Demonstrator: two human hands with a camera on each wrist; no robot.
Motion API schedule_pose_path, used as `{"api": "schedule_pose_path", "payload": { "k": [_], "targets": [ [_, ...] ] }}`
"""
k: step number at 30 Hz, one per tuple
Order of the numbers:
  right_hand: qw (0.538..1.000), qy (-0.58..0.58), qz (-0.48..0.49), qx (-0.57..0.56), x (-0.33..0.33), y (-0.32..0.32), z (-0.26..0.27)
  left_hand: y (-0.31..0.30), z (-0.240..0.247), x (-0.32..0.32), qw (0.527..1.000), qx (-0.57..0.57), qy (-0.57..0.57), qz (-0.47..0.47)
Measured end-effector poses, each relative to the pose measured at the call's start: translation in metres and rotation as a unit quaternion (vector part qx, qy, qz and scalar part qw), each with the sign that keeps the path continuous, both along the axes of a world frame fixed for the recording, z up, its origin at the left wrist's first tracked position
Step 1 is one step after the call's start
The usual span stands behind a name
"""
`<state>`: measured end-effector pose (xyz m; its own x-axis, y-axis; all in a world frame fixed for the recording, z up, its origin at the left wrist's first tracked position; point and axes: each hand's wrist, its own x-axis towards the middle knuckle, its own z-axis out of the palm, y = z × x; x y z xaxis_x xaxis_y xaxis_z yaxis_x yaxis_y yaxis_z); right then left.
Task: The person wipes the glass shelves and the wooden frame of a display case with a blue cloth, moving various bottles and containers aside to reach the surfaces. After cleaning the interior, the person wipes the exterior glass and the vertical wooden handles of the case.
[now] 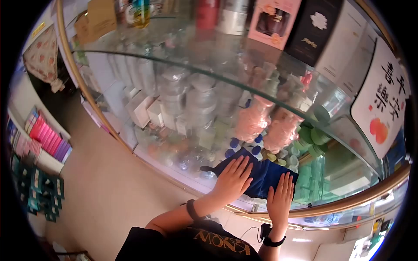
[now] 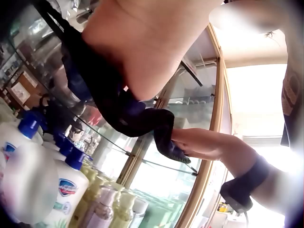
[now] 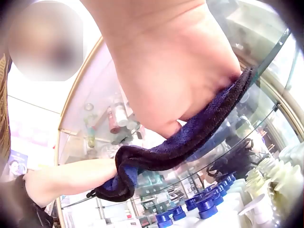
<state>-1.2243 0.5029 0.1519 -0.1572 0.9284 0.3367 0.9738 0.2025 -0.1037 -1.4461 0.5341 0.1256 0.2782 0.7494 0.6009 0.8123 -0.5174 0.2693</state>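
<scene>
A dark blue cloth (image 1: 262, 175) with black edging lies on the curved glass front of a display cabinet (image 1: 170, 61). My left hand (image 1: 233, 178) rests palm down on the cloth's left part, fingers straight. On its right end lies my right hand (image 1: 281, 196), fingers extended upward. A small dark loop (image 1: 206, 168) sticks out past the cloth's left corner. In the left wrist view the cloth (image 2: 114, 99) sags in a fold below the left palm (image 2: 152, 52). The right wrist view has the cloth (image 3: 190, 147) bunched along the underside of the right hand (image 3: 175, 80).
Behind the glass stand pink packages (image 1: 252, 122), green items (image 1: 313, 137) and white pump bottles (image 2: 66, 190) with blue caps. Perfume boxes (image 1: 274, 21) line the upper shelf. A sign with characters (image 1: 383, 100) leans at the right. Shelves with pink packs (image 1: 43, 135) stand across the aisle floor.
</scene>
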Motion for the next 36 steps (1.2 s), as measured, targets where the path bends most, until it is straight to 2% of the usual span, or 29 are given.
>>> {"api": "schedule_pose_path", "payload": {
  "k": [2,7,14,18,22,24,28,36],
  "targets": [
    [1.0,-0.001,0.019,-0.006,-0.018,0.0,0.002,-0.004,0.003,-0.02,1.0,-0.009,-0.007,0.028],
    [0.989,0.022,0.145,-0.018,-0.088,0.01,0.007,-0.015,0.006,-0.104,0.989,-0.002,-0.003,0.147],
    [0.965,0.029,0.261,-0.017,-0.24,0.028,0.01,-0.005,-0.001,-0.265,0.969,0.028,0.007,0.244],
    [0.938,0.057,0.342,-0.003,-0.333,0.048,0.006,0.021,-0.009,-0.376,0.977,0.044,-0.013,0.206],
    [0.942,0.042,0.334,0.023,-0.398,0.061,0.0,0.051,0.012,-0.465,0.982,-0.002,0.013,0.188],
    [0.947,0.04,0.317,0.028,-0.418,0.068,0.002,0.067,0.017,-0.502,0.985,-0.076,0.031,0.155],
    [0.956,0.037,0.287,0.048,-0.458,0.088,-0.008,0.09,0.013,-0.556,0.988,-0.078,0.063,0.117],
    [0.971,0.044,0.222,0.075,-0.554,0.127,-0.033,0.119,0.001,-0.65,0.975,-0.08,0.095,0.187]
  ]
}}
